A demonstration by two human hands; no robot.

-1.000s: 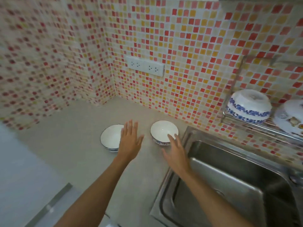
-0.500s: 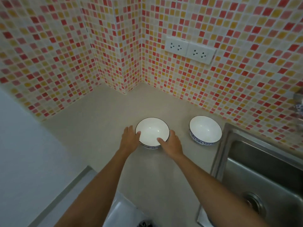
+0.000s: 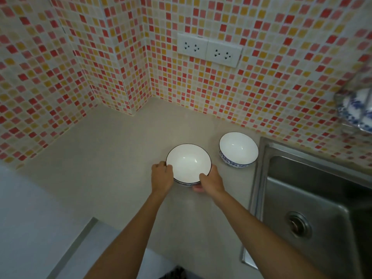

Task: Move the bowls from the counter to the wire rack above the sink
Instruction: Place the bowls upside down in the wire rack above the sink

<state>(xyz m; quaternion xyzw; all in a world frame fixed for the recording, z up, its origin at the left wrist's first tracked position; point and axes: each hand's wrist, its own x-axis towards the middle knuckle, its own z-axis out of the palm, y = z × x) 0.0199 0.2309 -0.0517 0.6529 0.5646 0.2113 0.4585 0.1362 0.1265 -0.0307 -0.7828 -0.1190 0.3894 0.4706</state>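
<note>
Stretching along the right side, the steel sink [image 3: 314,198] is the biggest hazard: it lies in the direction of the wire rack [image 3: 360,109], only a corner of which shows at the right edge, with a blue-patterned bowl [image 3: 354,109] already resting in it. A bowl slipping on the way there would likely drop onto metal and chip. The pale tabletop [image 3: 112,158] looks smooth, so a half-lifted bowl could skid rather than rise. On it, a white bowl with a dark rim [image 3: 188,163] sits between both hands, and a second bowl with a blue outer pattern [image 3: 238,150] stands just beside it, nearer the sink; swinging the first one rightward too low could knock the two together. The left hand [image 3: 162,177] curls onto the near-left rim, and the right hand [image 3: 211,180] cups the near-right rim with fingers tucking beneath. Both grip only the near side, so the far edge might tip down on lifting.
</note>
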